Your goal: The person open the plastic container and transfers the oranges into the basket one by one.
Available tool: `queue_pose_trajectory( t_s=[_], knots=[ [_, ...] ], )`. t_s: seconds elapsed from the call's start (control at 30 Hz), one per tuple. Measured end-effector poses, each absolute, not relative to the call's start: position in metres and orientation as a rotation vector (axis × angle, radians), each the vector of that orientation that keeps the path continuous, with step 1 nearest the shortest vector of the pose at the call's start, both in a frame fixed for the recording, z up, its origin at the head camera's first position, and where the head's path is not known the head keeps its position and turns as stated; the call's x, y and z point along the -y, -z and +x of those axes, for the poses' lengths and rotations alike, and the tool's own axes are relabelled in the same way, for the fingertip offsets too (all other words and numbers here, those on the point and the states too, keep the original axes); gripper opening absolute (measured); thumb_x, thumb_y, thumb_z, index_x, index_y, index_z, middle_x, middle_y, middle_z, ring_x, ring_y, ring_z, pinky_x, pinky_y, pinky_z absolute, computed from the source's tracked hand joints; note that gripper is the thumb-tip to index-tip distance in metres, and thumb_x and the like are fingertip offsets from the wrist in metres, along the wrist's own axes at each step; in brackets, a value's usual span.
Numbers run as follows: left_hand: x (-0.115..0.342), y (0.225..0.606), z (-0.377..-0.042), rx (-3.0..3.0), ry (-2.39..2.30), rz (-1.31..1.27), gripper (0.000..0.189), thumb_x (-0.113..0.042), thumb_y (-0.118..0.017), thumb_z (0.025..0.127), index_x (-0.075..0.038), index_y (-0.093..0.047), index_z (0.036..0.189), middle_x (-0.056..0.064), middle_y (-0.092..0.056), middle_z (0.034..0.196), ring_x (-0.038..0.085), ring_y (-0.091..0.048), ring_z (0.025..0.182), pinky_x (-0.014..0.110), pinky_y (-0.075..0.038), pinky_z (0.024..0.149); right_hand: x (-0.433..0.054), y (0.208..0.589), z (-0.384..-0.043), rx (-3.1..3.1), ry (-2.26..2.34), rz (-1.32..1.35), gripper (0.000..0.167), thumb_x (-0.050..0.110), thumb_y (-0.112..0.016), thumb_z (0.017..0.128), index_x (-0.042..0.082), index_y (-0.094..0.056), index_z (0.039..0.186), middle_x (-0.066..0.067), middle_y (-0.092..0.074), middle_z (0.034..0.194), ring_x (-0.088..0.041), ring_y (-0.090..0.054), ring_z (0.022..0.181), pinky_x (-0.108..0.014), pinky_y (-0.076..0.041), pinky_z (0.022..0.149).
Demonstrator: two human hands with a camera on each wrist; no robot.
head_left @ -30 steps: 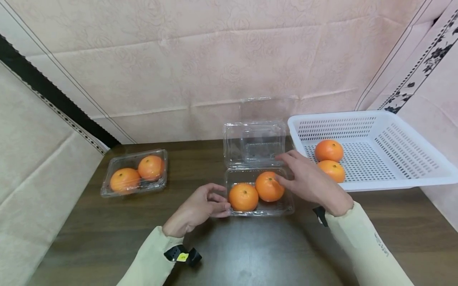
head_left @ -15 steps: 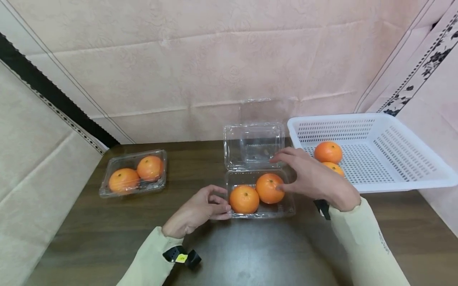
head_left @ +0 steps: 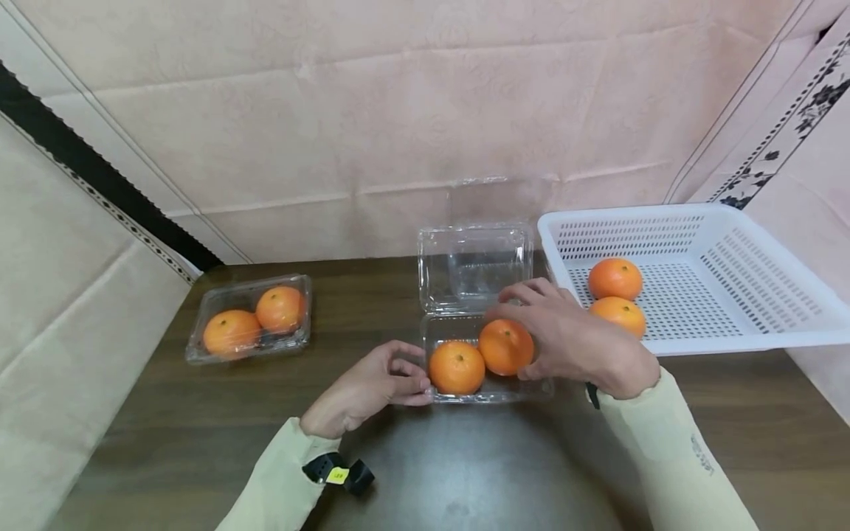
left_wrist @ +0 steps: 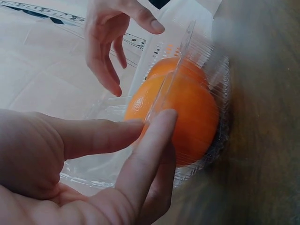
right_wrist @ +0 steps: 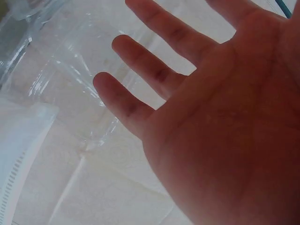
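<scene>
The table (head_left: pixel 458 464) is dark brown with a wood grain, a pale sheen on its near middle; directly on it, toward the far left, lies a closed box (head_left: pixel 232 296) of clear plastic, slightly askew; near the middle sits an open box (head_left: pixel 505 391), its lid (head_left: pixel 474 265) raised at the back; at the far right stands a white basket (head_left: pixel 737 344).

Brown counter (head_left: pixel 458 472) beneath the fingers (head_left: pixel 410 384). Pale creased cloth (head_left: pixel 365 133) beyond them; black band (head_left: pixel 99 169) far left, floral trim (head_left: pixel 803 118) far right.
</scene>
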State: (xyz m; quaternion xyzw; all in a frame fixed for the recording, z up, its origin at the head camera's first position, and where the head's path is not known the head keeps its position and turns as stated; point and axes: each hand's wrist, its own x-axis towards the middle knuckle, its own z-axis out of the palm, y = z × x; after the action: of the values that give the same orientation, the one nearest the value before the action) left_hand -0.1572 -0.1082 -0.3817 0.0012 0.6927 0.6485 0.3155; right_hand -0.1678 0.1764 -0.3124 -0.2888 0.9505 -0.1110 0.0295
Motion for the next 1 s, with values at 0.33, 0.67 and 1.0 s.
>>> queue_pose_trajectory(
  t_s=[0.33,0.67,1.0],
  knots=[
    [0.107,0.383,-0.158,-1.795,-1.709,0.009,0.051,0.007,-0.063,0.096,0.0,-0.043,0.142,0.016,-0.061,0.109,0.018,-0.073,0.089,0.037,-0.064,0.09,-0.176,0.322,-0.168,-2.913,0.267,-0.911,0.072,0.015,-0.097,0.064,0.027,-0.068,0.128,-0.001,-0.06,0.134,-0.029,-0.047,0.126,-0.055,-0.045,0.108],
    [0.108,0.382,-0.158,-1.782,-1.727,0.02,0.052,0.009,-0.061,0.096,0.002,-0.041,0.143,0.016,-0.06,0.109,0.018,-0.072,0.09,0.036,-0.064,0.09,-0.173,0.326,-0.169,-2.903,0.235,-0.951,0.068,0.009,-0.094,0.066,0.027,-0.068,0.126,0.001,-0.061,0.129,-0.027,-0.049,0.122,-0.051,-0.048,0.102],
    [0.108,0.382,-0.16,-1.775,-1.718,0.001,0.052,0.008,-0.063,0.096,0.0,-0.042,0.142,0.015,-0.06,0.109,0.018,-0.072,0.09,0.036,-0.065,0.09,-0.171,0.329,-0.17,-2.894,0.219,-0.955,0.066,0.009,-0.095,0.066,0.028,-0.068,0.123,0.002,-0.061,0.125,-0.027,-0.05,0.122,-0.052,-0.05,0.099]
  ],
)
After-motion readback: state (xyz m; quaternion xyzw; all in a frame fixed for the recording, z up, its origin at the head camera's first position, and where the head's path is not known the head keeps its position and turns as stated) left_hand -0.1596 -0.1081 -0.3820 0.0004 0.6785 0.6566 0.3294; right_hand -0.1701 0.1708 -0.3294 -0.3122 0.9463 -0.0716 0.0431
